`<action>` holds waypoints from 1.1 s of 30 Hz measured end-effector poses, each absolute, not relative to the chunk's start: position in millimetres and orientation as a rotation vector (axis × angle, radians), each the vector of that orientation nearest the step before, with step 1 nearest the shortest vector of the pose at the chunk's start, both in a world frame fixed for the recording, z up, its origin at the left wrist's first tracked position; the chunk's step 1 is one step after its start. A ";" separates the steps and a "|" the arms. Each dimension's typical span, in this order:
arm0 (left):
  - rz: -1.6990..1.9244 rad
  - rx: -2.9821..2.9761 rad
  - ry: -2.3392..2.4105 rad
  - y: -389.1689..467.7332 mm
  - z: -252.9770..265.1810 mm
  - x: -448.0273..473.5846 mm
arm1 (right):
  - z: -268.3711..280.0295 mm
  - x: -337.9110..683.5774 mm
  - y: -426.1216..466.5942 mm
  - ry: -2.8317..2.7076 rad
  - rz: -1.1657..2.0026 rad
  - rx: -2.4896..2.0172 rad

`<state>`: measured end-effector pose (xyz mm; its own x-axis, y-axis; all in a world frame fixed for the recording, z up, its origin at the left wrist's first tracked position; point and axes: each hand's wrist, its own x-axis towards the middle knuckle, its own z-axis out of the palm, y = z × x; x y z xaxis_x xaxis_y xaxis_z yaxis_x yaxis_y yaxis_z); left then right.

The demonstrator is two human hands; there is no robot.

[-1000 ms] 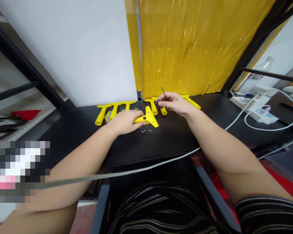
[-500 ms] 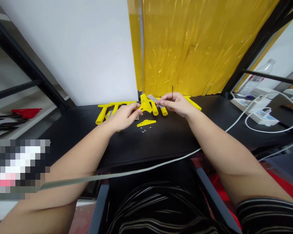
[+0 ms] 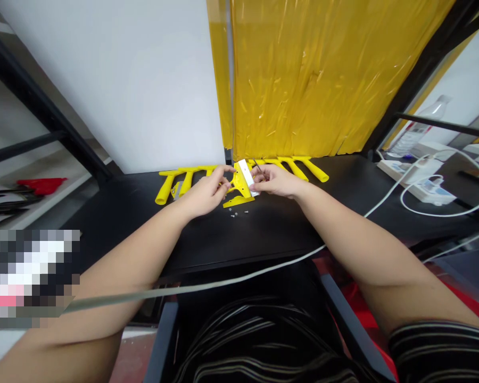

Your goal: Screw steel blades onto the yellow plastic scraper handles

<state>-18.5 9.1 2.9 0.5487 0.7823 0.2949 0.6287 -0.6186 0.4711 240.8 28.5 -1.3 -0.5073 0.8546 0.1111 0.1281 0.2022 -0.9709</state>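
Note:
Closed on a yellow plastic scraper body [image 3: 240, 183], my left hand [image 3: 209, 192] keeps its wide end turned to the right. My right hand [image 3: 279, 182] pinches a flat, pale scraper blade [image 3: 246, 175] against that wide end. A thin dark rod [image 3: 258, 168], perhaps a hex key or screwdriver, also sticks out from my right fingers. Just below the scraper body a yellow strip [image 3: 238, 202] lies on the black table. Several small screws or nuts [image 3: 235, 214] lie in front of it, too small to tell apart.
More yellow scraper handles [image 3: 165, 190] line the back left of the table, and others [image 3: 313, 169] the back right. A power strip [image 3: 427, 186] stands at the right by a plastic bottle [image 3: 411, 135]. A white cable [image 3: 243, 276] crosses before the table's front edge.
My right hand has moved left and brought the blade onto the scraper body. The blade now lies along the wide end, and the dark rod has tilted from upright.

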 end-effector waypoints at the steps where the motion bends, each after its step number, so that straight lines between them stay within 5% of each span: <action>1: 0.689 2.489 1.164 8.8 2.9 -18.2 | -1.9 239.7 28.4 -1.800 1.371 -0.930; 33: 0.537 2.932 1.052 1.4 4.0 -17.7 | -5.7 230.3 27.8 -1.769 1.347 -1.035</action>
<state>-17.7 1.4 4.0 0.7208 0.6139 0.3217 0.6206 -0.7784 0.0949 230.3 27.8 -5.7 -0.4562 0.8886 0.0481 0.1899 0.1500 -0.9703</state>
